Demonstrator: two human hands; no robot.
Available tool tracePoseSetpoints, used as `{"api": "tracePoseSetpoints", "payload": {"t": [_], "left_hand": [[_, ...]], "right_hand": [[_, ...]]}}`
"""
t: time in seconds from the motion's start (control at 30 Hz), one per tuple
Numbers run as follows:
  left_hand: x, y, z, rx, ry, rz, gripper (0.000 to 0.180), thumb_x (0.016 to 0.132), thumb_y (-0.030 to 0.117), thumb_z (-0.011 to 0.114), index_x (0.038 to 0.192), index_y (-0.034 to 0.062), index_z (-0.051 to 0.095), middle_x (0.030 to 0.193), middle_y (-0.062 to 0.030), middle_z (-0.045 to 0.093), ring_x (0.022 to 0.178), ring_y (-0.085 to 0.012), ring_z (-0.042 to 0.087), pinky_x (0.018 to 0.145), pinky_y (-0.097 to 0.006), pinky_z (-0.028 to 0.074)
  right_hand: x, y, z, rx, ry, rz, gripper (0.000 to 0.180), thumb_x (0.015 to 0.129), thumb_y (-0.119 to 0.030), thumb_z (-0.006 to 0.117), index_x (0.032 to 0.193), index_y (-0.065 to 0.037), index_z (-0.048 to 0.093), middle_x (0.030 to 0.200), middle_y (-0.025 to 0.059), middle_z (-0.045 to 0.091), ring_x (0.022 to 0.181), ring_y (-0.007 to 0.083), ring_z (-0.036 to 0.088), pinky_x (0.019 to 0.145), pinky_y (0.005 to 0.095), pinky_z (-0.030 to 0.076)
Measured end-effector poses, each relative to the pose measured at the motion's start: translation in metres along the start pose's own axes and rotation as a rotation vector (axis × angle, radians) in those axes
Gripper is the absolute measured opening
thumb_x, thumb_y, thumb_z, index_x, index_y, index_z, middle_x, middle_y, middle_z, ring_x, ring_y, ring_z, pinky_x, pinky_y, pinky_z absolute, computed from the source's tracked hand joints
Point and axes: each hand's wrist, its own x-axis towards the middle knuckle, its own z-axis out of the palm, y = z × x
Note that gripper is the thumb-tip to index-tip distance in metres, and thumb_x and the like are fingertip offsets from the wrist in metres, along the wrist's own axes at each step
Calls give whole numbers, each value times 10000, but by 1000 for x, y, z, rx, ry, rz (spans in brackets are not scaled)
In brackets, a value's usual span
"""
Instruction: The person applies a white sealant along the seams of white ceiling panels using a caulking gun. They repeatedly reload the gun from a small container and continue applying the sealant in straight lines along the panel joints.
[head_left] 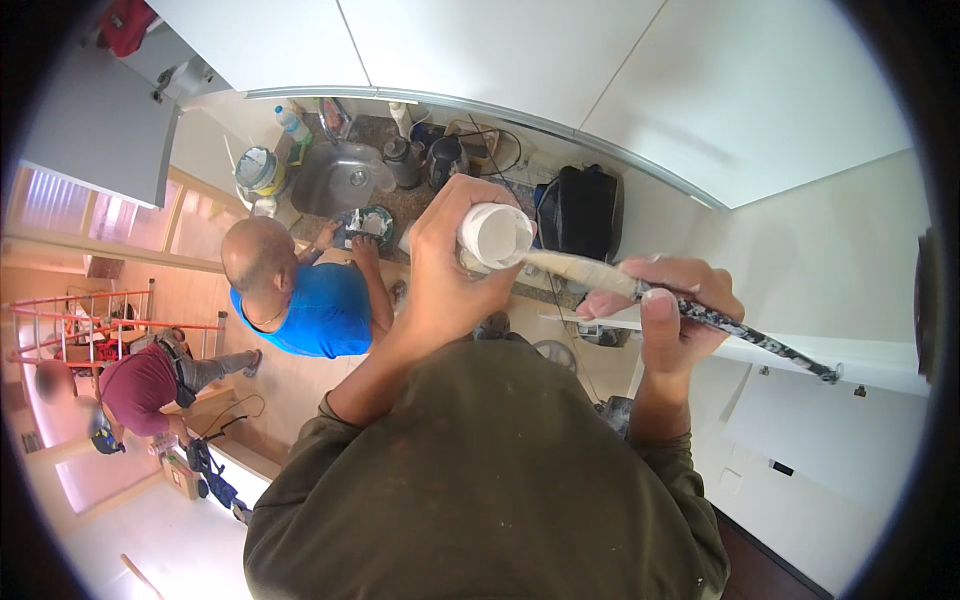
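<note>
Carefully now: keep left hand (450,265) wrapped tight round the white tub (494,236) held up at chest height, right hand (672,305) pinched shut on the paint-crusted brush (700,312), bristles dipped just inside the tub's rim, without tilting or dripping.

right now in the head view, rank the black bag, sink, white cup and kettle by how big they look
1. black bag
2. sink
3. white cup, in the left hand and much nearer the camera, so its rank is unsure
4. kettle
</note>
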Motion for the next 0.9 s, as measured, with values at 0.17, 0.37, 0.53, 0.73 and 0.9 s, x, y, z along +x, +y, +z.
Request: {"api": "tracePoseSetpoints", "payload": {"t": [0.17,0.37,0.53,0.73,0.9], "left_hand": [[10,14,1,-51,35,49,327,642,-86,733,923,14,599,889,-108,621,779,-216,636,706,-298,495],[14,22,-3,-85,-19,100,349,619,-99,709,930,12,596,899,-116,609,777,-213,619,699,-302,492],[14,24,-5,-19,-39,136,346,643,-51,716,953,17,577,930,-87,591,801,-174,573,727,-283,460],[10,22,-3,-15,-37,166,328,668,5,709,965,16,569,943,-84,585,827,-160,552,751,-275,448],[11,27,1,17,14,222,373,587,-72,747,912,11,584,891,-119,609,748,-241,606,665,-313,487]], "right_hand": [[22,4,6,-205,-99,-285,123,887,-48,619,849,66,646,675,154,693,688,267,724,587,329,593],[31,1,13,-345,-104,-326,111,865,-30,619,786,48,632,690,175,685,693,291,721,603,340,598],[31,-2,9,-340,-167,-285,91,789,-9,716,807,15,630,853,193,718,721,257,721,617,302,593],[32,-9,16,-330,-134,-287,128,839,-2,626,724,49,643,698,189,697,644,249,712,519,289,567],[28,-6,13,-379,-131,-365,92,815,-1,660,735,38,636,744,203,710,639,235,708,521,281,564]]}}
